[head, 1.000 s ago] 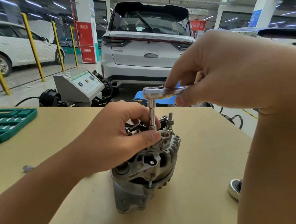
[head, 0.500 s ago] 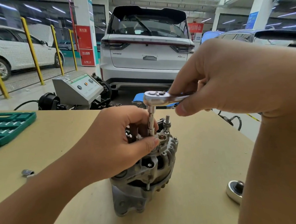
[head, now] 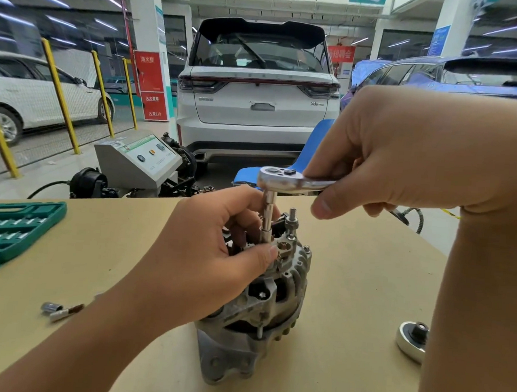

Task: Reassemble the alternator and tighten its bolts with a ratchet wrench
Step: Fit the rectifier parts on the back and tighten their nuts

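Note:
A grey metal alternator (head: 263,316) stands upright on the tan table (head: 351,290), its bolts and a threaded stud at the top. A chrome ratchet wrench (head: 285,180) with a vertical extension bar (head: 268,217) reaches down onto the alternator's top. My right hand (head: 403,155) grips the wrench handle, which runs off to the right under my fingers. My left hand (head: 212,253) pinches the lower end of the extension bar and rests against the alternator's upper housing. The socket tip is hidden behind my left thumb.
A green socket tray (head: 13,228) lies at the table's left edge. A loose socket and small bit (head: 58,309) sit near my left forearm. A round pulley (head: 411,343) lies at the right. Beyond the table are a grey control box (head: 139,159), a blue chair and parked cars.
The wrench head has swung a little toward me and to the left as my right hand turned the handle. My left hand stays on the extension bar. The camera has tilted slightly.

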The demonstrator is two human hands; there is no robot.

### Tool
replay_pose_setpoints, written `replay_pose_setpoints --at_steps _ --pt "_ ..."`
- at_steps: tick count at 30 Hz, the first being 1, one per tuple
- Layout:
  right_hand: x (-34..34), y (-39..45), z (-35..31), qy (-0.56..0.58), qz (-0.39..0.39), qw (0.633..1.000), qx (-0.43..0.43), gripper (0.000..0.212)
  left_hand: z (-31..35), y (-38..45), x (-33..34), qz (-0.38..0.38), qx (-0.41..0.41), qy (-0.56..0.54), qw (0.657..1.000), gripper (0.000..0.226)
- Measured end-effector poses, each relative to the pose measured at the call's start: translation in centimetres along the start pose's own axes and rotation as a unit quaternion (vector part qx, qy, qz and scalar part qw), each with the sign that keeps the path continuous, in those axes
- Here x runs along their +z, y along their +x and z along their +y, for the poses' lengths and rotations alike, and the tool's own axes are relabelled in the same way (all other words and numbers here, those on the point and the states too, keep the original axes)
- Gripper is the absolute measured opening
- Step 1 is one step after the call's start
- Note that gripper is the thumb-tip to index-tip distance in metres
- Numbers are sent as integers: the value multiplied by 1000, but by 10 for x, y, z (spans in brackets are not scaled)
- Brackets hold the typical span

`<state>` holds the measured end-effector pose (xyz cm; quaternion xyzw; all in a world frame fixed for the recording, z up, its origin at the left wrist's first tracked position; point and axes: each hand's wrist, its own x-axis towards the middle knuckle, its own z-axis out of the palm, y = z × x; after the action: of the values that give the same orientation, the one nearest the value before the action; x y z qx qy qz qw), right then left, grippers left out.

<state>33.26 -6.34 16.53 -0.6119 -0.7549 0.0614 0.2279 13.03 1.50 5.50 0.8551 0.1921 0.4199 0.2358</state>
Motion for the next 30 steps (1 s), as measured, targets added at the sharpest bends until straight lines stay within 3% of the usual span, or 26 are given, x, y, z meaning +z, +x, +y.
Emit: replay_pose_setpoints --at_steps 4,13,25,30 --pt "-1 2 -1 -6 -16 1000 3 24 1 2 -4 -22 19 2 1000 20" --pt "5 0 -9 44 11 999 -6 13 0 2 -6 -23 34 14 999 17" --pt "6 7 -7 25 18 999 -42 23 2 2 -7 -27 36 16 999 19" --pt "8 16 1 9 -25 999 -40 19 1 1 -6 -7 26 8 1000 18"
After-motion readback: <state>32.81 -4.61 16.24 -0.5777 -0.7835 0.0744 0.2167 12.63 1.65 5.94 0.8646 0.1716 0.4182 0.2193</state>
